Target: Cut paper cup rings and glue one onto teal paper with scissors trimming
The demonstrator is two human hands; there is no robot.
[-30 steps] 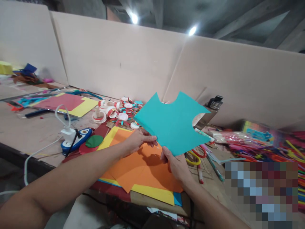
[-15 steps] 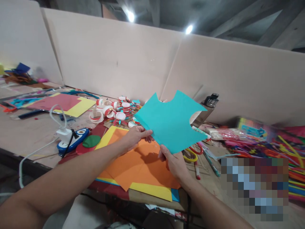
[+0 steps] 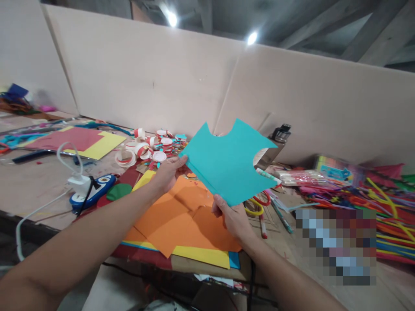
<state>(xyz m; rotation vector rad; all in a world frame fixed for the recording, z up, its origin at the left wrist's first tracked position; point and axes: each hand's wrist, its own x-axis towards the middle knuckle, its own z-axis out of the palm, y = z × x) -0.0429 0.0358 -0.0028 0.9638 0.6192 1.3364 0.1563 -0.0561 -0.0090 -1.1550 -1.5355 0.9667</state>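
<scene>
A turquoise paper sheet [image 3: 223, 166] with two rounded cut-outs, one along its top edge and one on its right, is held up in front of me. My left hand [image 3: 171, 172] pinches its left corner between thumb and fingers. Lower down, my right hand [image 3: 231, 216] grips the bottom edge with the thumb on top. A narrow fold or second layer shows along the edge between both hands. Beneath lie orange sheets [image 3: 181, 220] on a yellow sheet [image 3: 201, 257], with a blue sheet [image 3: 234, 260] peeking out at the right.
Several red-and-white paper rings [image 3: 142, 151] sit behind my left hand. To the left are a blue-and-white power strip [image 3: 92, 194] and a green paper circle [image 3: 119, 191]. A bottle [image 3: 275, 144], yellow-handled scissors [image 3: 254, 209] and colourful pipe cleaners [image 3: 372, 207] lie rightward.
My left hand has slid up and left along the turquoise sheet's edge to its corner. My right hand keeps its grip. The whole view has shifted slightly.
</scene>
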